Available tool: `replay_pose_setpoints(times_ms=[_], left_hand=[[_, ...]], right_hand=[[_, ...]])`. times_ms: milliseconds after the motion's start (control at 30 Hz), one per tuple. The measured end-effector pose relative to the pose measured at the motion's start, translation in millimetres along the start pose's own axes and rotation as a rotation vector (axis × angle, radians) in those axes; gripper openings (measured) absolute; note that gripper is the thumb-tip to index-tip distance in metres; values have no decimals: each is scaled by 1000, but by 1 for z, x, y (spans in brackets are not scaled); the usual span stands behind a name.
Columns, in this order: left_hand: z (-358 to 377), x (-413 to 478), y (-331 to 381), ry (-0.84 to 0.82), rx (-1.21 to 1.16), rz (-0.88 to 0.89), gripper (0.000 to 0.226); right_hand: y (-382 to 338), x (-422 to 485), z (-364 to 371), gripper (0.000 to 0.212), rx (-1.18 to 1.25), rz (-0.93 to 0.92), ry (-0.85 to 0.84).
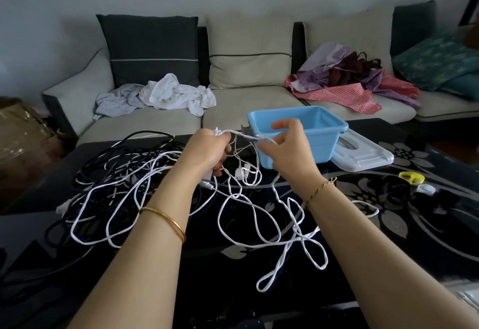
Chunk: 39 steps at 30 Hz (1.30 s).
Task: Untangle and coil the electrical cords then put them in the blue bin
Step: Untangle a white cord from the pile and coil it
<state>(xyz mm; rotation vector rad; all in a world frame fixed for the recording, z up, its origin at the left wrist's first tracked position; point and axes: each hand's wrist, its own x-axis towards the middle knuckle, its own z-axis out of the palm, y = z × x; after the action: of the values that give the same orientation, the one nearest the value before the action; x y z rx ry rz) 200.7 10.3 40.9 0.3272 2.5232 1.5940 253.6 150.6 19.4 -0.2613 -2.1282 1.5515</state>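
Pulling a white cord free from the messy heap.

Left of my left grip [207, 152] lies a heap of black cords [108, 173], mixed with white loops, on the dark worktop [375, 264]. My left grip is curled tight round a bunch of the white cord [246, 135], I think to stop that part from slipping away. My right grip [287, 147] pinches the same cord with thumb and finger, so the bit between is pulled straight and I can find the knot. The rest of this cord hangs down and lies in loops below both grips. Just behind my right grip sits the blue bin [321, 147]. I see no cord in it, though my grip hides a part. A white lid [363, 155] lies to the right of it.
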Motion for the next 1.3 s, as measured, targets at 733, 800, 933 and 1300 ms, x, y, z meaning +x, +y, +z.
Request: replay_pose_setpoints(times_ms=[733,800,933,1300], left_hand=[[-17,-20,16,-868,-633,-42,58],[-17,-20,17,-840,-696,-54,55],[-16,-16,16,-720,-811,-129,52],[-19,-16,12,-560,-945,-185,48]], right_hand=[[11,6,-10,51,126,110,-229],[10,3,-7,61,201,90,-264],[8,2,-9,62,417,67,-335],[-2,-4,-13,10,362,-233,-228]])
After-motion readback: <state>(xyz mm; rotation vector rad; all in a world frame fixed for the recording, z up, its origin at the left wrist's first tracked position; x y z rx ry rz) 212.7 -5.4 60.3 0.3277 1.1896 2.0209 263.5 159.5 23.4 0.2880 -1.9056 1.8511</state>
